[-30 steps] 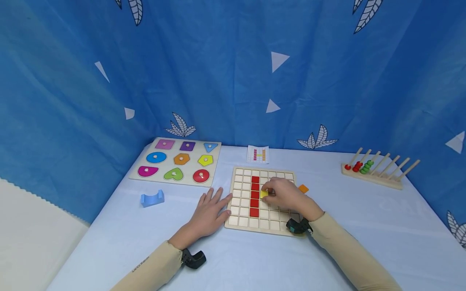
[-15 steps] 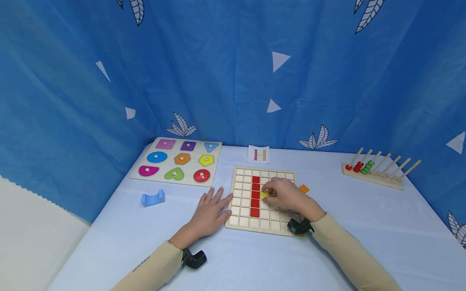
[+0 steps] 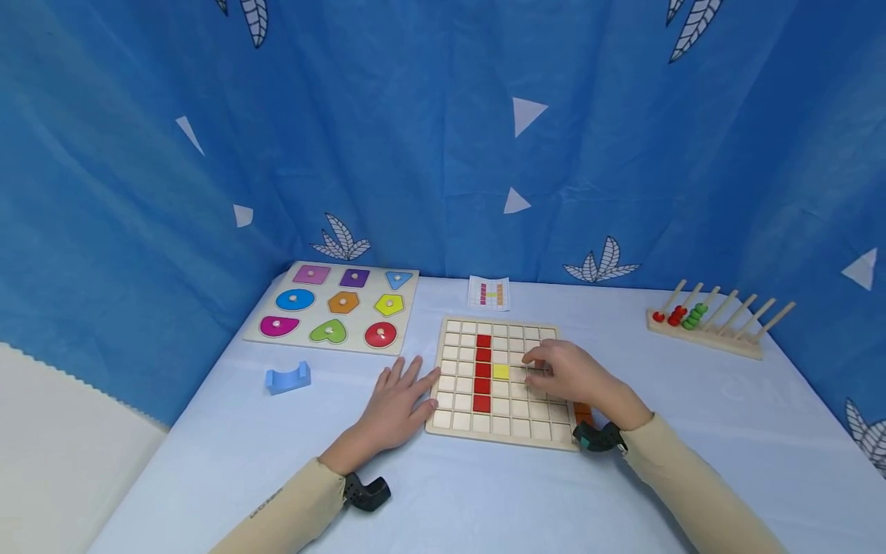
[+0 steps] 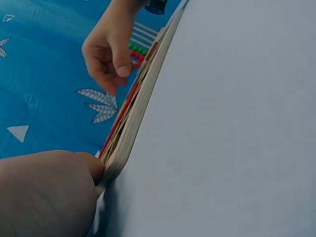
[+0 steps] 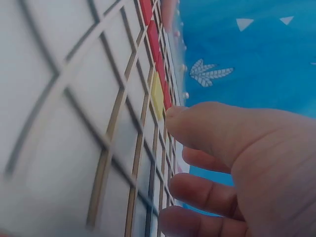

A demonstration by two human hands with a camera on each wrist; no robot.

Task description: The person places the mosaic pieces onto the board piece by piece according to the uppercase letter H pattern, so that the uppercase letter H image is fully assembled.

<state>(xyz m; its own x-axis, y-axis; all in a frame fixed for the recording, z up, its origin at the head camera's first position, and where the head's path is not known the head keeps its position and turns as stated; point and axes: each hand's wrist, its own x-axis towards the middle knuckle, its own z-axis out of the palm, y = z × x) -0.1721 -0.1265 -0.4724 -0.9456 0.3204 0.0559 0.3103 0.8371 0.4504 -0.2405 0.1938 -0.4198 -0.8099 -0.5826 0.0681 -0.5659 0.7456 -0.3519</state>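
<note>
A wooden grid board (image 3: pixel 498 439) lies on the table, with a column of red square tiles (image 3: pixel 482 369) set in its cells. One yellow tile (image 3: pixel 501 372) sits in a cell directly right of the middle of that column. Just right of it, my right hand (image 3: pixel 571 377) hovers over the board, thumb and fingers parted and nothing between them. In the right wrist view the yellow tile (image 5: pixel 157 96) lies beyond my thumb tip. My left hand (image 3: pixel 394 404) rests palm down on the table, its fingertips at the board's left edge. Orange tiles (image 3: pixel 583 413) show partly beneath my right wrist.
Behind the board lies a small pattern card (image 3: pixel 488 293). A shape puzzle board (image 3: pixel 332 308) is at the back left, with a blue curved block (image 3: pixel 288 378) in front. A wooden peg stand (image 3: pixel 706 335) with red and green beads stands at the right.
My right hand has let go of the yellow tile, which now shows fully in its cell, and has drawn back to the right. My left hand stays in place.
</note>
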